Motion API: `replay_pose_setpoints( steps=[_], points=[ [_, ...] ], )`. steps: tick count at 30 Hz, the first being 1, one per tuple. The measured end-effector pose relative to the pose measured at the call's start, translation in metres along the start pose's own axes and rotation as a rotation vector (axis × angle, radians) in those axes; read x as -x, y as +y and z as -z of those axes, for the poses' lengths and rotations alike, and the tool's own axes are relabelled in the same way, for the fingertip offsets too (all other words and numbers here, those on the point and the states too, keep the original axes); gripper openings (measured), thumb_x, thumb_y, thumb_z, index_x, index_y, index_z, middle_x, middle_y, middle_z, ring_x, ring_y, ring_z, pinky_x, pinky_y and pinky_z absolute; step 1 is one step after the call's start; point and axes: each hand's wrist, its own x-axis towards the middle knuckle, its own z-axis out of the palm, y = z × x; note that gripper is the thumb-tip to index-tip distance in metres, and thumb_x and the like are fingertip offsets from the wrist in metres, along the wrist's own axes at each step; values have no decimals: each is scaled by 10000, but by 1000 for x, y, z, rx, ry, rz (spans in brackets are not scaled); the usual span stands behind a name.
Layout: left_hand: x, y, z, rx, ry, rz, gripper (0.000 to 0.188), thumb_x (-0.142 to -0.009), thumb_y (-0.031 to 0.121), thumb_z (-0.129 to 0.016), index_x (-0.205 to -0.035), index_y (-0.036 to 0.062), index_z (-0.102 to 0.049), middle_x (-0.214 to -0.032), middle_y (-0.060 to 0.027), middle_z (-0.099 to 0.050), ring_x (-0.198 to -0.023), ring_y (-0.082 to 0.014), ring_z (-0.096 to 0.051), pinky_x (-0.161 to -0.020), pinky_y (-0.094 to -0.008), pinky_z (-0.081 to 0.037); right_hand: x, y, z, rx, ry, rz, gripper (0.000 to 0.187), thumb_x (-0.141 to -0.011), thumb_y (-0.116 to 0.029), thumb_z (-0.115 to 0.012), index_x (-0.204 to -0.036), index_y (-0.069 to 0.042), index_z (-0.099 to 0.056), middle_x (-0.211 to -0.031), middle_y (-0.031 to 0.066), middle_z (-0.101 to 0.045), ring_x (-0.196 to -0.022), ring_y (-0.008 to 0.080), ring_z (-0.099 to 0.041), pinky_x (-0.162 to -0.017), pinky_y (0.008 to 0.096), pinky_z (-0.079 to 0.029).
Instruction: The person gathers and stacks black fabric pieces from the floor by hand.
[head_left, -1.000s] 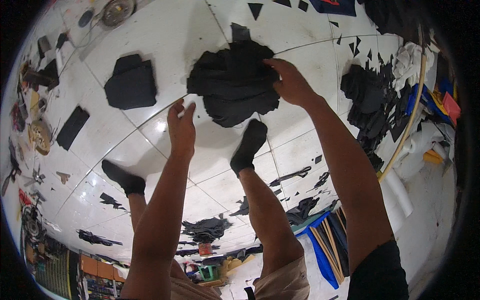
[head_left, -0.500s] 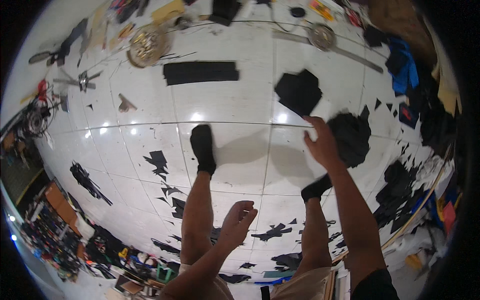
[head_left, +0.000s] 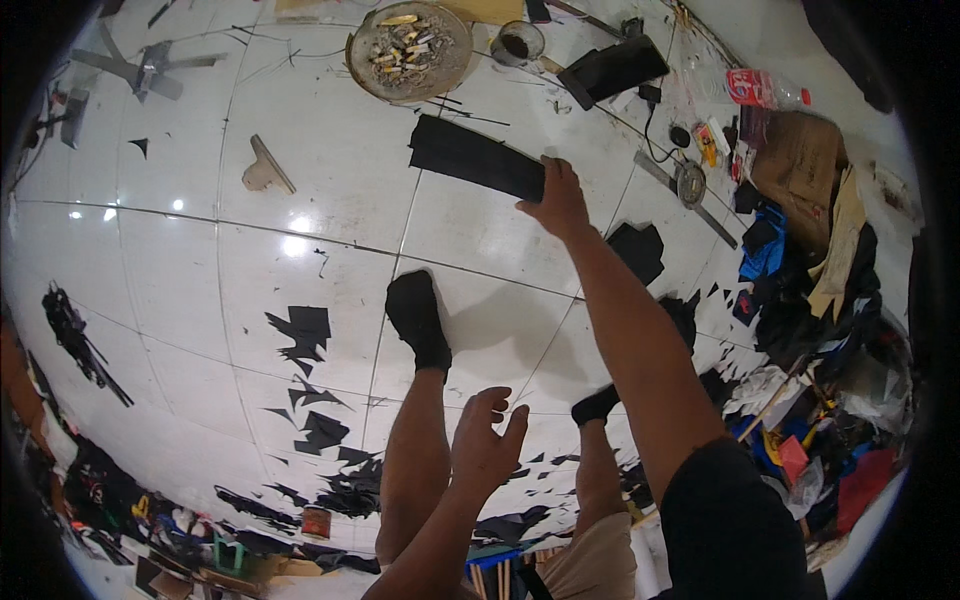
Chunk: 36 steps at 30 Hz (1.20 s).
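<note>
A long black strip of what looks like fabric (head_left: 475, 157) lies aslant on the white tiled floor, its left end the farther one. My right hand (head_left: 562, 200) grips its right end, thumb on the near edge and fingers over the far edge. Above my lap my left hand (head_left: 487, 440) hangs with nothing in it, its fingers slightly bent and apart from the thumb. Right of my right wrist rests an angular black fabric piece (head_left: 636, 250), partly covered by my forearm.
Past the strip stand a round tray of cigarette butts (head_left: 408, 55) and a glass cup (head_left: 517, 43), with a phone-like black slab (head_left: 615, 70) nearby. A scraper (head_left: 268, 168) lies left. Black scraps (head_left: 305, 330) litter the floor around my socked feet. Cardboard (head_left: 800, 165) and heaped cloth line the right.
My right hand has moved left and forward from beside the angular piece and taken hold of the strip's right end. The strip now lies tilted. The view has turned rightward.
</note>
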Motion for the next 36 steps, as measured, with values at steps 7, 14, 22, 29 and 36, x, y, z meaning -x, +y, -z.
replay_pose_setpoints(
  steps=[7,14,22,29,36],
  points=[
    [-8,16,28,82,-13,29,365,-840,227,-668,-1125,26,-560,-989,-137,-590,-849,-240,-592,-743,-358,-489,-29,13,-2,128,-224,-4,758,-579,-350,-860,-1148,-11,-490,-1156,194,-497,-1094,364,-506,-933,434,-435],
    [-15,15,7,15,-59,-19,338,-827,188,-685,-1105,33,-572,-959,-113,-600,-836,-214,-596,-710,-339,-490,-16,30,-12,37,-138,19,702,-599,-313,-845,-1127,-6,-500,-1122,219,-511,-1078,369,-495,-918,434,-428],
    [-14,21,-14,-41,-82,30,325,-807,132,-702,-1083,18,-574,-950,-98,-615,-792,-162,-596,-698,-296,-463,-8,17,-21,17,-313,-183,419,-674,-274,-762,-1000,-59,-609,-894,120,-671,-913,315,-650,-796,437,-484],
    [-17,30,-23,-76,-124,118,355,-811,117,-694,-1114,2,-549,-997,-105,-601,-819,-144,-585,-706,-284,-460,12,5,-50,-123,-81,-271,304,-684,-189,-719,-940,-66,-612,-948,135,-636,-938,315,-624,-784,423,-513],
    [-20,35,-30,-75,-125,143,328,-815,-8,-618,-1122,28,-507,-986,-91,-552,-859,-148,-548,-729,-274,-444,17,8,-33,-265,-302,-207,420,-673,-246,-764,-1012,-59,-601,-951,170,-642,-920,319,-633,-792,414,-510]
  ],
)
